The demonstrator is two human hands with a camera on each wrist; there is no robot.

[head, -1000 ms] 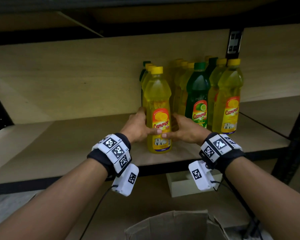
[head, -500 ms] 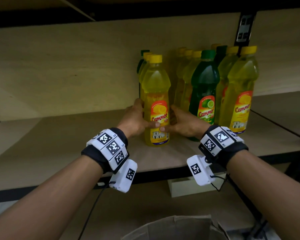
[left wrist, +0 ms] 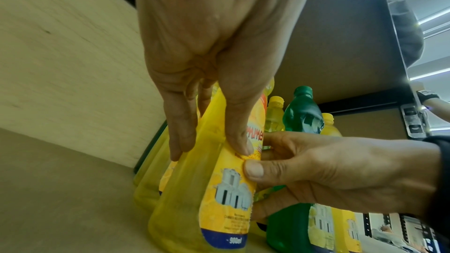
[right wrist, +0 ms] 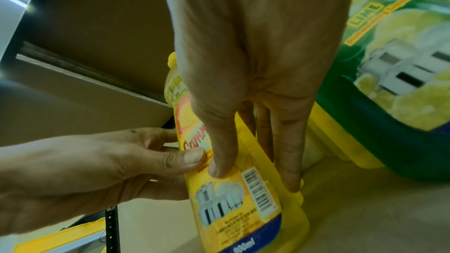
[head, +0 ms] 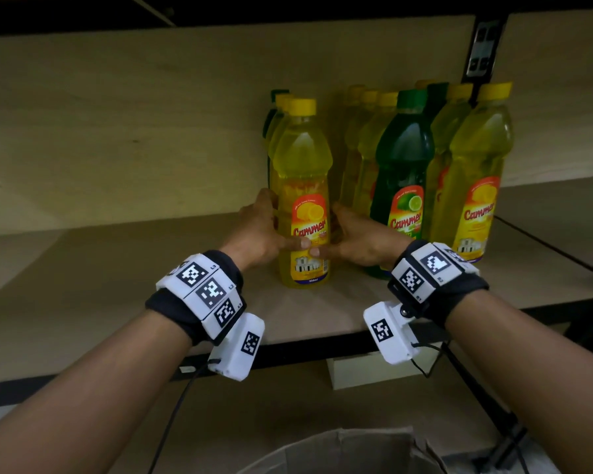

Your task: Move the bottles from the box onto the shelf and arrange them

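Note:
A yellow bottle (head: 303, 186) with a yellow cap stands upright on the wooden shelf (head: 83, 289), at the front of a row of similar bottles. My left hand (head: 258, 230) holds its left side and my right hand (head: 355, 236) its right side, both thumbs pressing on the front label. The left wrist view shows the bottle (left wrist: 207, 189) with my left hand (left wrist: 209, 149) wrapped round it; in the right wrist view my right hand (right wrist: 253, 176) clasps the bottle (right wrist: 243, 199). To the right stand a green bottle (head: 404, 172) and more yellow bottles (head: 476, 172).
The shelf's back panel (head: 151, 124) rises behind the bottles. Bare shelf board stretches left of the held bottle. A cardboard box (head: 339, 453) sits below at the bottom edge. A black metal upright (head: 481, 46) stands behind the right bottles. A small pale block (head: 356, 371) lies under the shelf.
Both hands have slid the yellow bottle back on the shelf, closer to the row behind it. The grip on it is unchanged, and my view has shifted closer.

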